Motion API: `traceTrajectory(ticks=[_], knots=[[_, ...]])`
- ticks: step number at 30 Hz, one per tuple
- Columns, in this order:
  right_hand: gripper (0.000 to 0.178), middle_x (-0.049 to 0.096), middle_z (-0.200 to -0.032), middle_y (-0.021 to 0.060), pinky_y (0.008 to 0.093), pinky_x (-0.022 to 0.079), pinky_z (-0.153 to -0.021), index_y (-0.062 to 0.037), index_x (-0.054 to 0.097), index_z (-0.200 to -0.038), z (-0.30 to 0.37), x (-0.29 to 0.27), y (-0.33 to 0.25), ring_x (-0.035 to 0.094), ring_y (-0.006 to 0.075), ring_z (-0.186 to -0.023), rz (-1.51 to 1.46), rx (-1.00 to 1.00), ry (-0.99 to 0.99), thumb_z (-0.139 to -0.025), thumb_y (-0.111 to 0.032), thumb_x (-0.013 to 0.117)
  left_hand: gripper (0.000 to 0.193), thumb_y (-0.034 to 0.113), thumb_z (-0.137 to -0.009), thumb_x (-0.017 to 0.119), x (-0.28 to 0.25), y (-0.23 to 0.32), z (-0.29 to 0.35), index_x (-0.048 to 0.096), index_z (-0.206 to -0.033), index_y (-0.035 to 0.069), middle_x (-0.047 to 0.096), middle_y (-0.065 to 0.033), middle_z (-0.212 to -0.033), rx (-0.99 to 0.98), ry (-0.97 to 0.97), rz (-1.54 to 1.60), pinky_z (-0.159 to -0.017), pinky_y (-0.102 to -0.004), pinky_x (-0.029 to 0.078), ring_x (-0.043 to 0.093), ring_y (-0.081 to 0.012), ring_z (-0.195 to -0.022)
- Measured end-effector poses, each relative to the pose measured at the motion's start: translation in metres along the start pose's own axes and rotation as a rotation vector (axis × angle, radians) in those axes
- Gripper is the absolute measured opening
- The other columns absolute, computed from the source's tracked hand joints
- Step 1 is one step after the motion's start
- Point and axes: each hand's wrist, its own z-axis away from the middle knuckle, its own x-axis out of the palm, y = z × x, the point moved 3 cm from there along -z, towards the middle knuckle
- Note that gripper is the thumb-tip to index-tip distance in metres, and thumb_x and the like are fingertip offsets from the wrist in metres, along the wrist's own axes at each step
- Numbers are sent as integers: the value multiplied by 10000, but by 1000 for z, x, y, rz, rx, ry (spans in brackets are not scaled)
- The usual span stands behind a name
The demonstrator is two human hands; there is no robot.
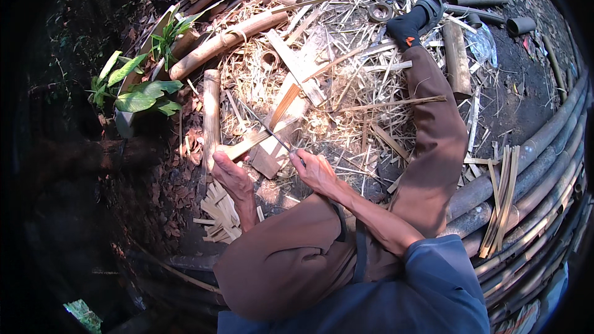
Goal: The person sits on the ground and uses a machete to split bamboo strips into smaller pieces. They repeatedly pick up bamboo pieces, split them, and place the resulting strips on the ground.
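My right hand [317, 172] is closed around the handle end of a long thin knife [271, 131]. Its blade slants up and to the left, across a pale bamboo strip [246, 145]. The near end of that strip is at my left hand [234, 180], whose thumb lies along it; the other fingers are mostly hidden. Under the strip and blade is a wooden block [265, 162]. Beyond the knife, a flat split bamboo piece [296, 67] lies across the shavings. A heap of short bamboo slats [219, 213] rests beside my left wrist.
Bamboo shavings [334, 105] cover the ground ahead. A thick bamboo pole [229, 38] and an upright-lying log [211, 108] lie at left, near leafy plants [145, 96]. Long poles [526, 176] curve along the right, with thin strips [502, 201] on them. A tape roll [380, 12] lies near my foot.
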Motion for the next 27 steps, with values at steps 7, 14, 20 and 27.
traceTrajectory(ticks=[7,14,20,27], knots=[[322,567,-623,238,499,444,-545,-32,561,-892,9,13,-20,586,454,-619,-72,-74,-68,-989,-326,473,474,307,-1048,317,8,-25,16,539,-1072,-111,654,-207,-924,-233,-120,209,-671,-363,591,680,-269,-803],[318,602,-665,226,514,451,-561,-51,583,-926,4,16,-2,607,443,-650,37,-45,-102,-975,-351,489,502,345,-1048,280,2,-34,13,459,-1098,-122,627,-243,-910,-326,-95,302,-681,-364,596,682,-316,-757],[322,621,-658,227,517,477,-590,-37,551,-892,-6,8,21,621,448,-669,74,-66,-23,-968,-345,499,503,316,-1027,251,5,-37,7,480,-1058,-131,627,-265,-896,-344,-56,309,-659,-392,604,680,-343,-736],[330,620,-746,236,518,486,-630,-41,571,-925,-5,0,33,612,453,-747,53,-47,-112,-965,-362,508,528,327,-1018,245,8,-36,4,488,-1061,-140,631,-271,-911,-416,-34,317,-679,-396,602,682,-365,-771]])
